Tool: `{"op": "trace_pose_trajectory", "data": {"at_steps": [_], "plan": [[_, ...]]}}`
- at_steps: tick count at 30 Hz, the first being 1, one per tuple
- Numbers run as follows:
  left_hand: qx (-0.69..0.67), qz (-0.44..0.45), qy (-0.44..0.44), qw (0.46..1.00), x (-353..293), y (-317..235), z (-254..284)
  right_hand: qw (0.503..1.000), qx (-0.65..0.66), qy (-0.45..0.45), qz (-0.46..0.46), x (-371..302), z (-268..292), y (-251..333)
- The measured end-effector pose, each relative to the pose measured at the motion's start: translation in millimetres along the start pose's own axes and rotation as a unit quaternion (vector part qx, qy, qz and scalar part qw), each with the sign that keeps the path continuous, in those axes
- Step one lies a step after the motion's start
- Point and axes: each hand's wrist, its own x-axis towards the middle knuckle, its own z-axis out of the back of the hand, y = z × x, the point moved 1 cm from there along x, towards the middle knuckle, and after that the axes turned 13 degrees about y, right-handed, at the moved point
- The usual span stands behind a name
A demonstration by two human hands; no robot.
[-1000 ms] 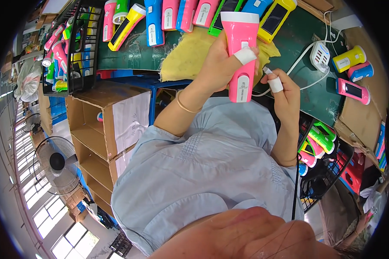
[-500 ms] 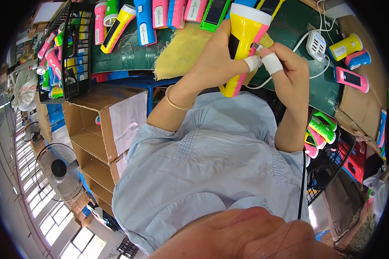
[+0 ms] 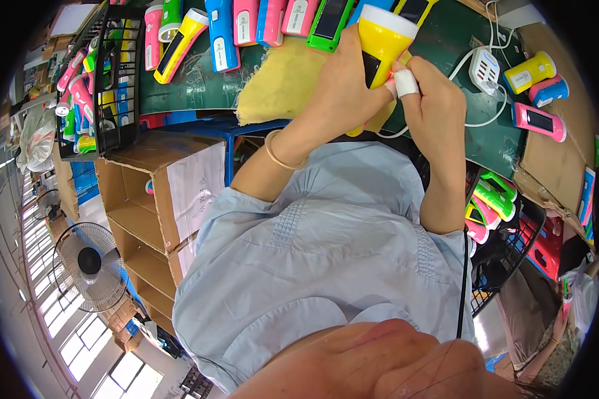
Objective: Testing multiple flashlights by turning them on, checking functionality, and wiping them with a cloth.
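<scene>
My left hand (image 3: 339, 93), with a bangle on its wrist, grips a yellow flashlight (image 3: 379, 40) with a white head, holding it up over the green bench (image 3: 199, 86). My right hand (image 3: 436, 100) has white tape on its fingertips. These pinch against the flashlight's side, where a small red light glows. A white cable (image 3: 476, 123) runs from under the hands to a white charging hub (image 3: 484, 70). A yellow cloth (image 3: 276, 83) lies on the bench beside my left hand.
Several coloured flashlights (image 3: 246, 23) line the bench's far edge, and a pink one (image 3: 539, 122) lies at the right. A black wire basket (image 3: 106, 86) on the left and another basket (image 3: 492, 206) on the right hold more. Open cardboard boxes (image 3: 160, 199) and a fan (image 3: 90, 266) are lower left.
One second ago my left hand held a pink flashlight; now it holds a yellow one. My right hand has come in against its side.
</scene>
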Motion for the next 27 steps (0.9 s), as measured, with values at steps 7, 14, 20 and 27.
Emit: {"op": "trace_pose_trajectory", "data": {"at_steps": [7, 14, 20, 27], "plan": [[-0.191, -0.053, -0.077, 0.977, 17.2, 16.3, 24.6, 0.975, 0.202, -0.08, -0.04, -39.0, 23.9, -4.7], [-0.458, 0.002, 0.001, 0.889, 3.9, 1.0, -0.6, 0.933, 0.345, 0.096, -0.045, -24.7, -4.3, -19.4], [-0.564, 0.11, -0.091, 0.814, 21.9, -3.2, 1.2, 0.864, 0.458, 0.19, -0.088, -6.8, -21.5, -27.9], [-0.341, -0.005, -0.205, 0.918, 29.7, 13.4, -5.6, 0.86, 0.491, 0.112, -0.087, -7.6, -38.7, -19.4]]}}
